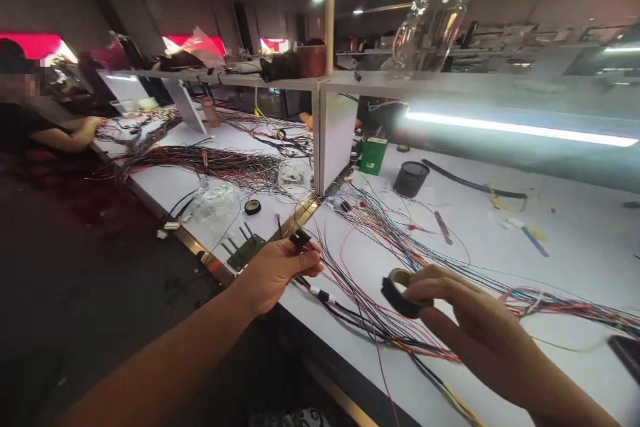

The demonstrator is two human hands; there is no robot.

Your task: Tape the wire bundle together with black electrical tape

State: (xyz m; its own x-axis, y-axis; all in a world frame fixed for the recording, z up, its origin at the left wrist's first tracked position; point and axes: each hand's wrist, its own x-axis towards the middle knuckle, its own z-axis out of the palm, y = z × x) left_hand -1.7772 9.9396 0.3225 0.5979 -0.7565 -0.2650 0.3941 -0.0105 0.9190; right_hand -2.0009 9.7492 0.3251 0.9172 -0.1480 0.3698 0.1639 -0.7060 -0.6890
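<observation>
Left hand (273,273) pinches black-tipped wires (301,238) between its fingertips; right hand (465,310) grips a tape roll (397,297). Taping seems in hand, calling for roll against wires.

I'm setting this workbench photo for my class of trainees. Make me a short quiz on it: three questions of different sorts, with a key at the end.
1. Multiple choice: what does the right hand hold?
A) a pen
B) a roll of tape
C) a pair of pliers
2. True or false: in the picture, the mesh cup stands to the right of the green box.
3. Short answer: what colour is the small piece pinched in the left hand?

Key: 1. B; 2. True; 3. Black.
</observation>
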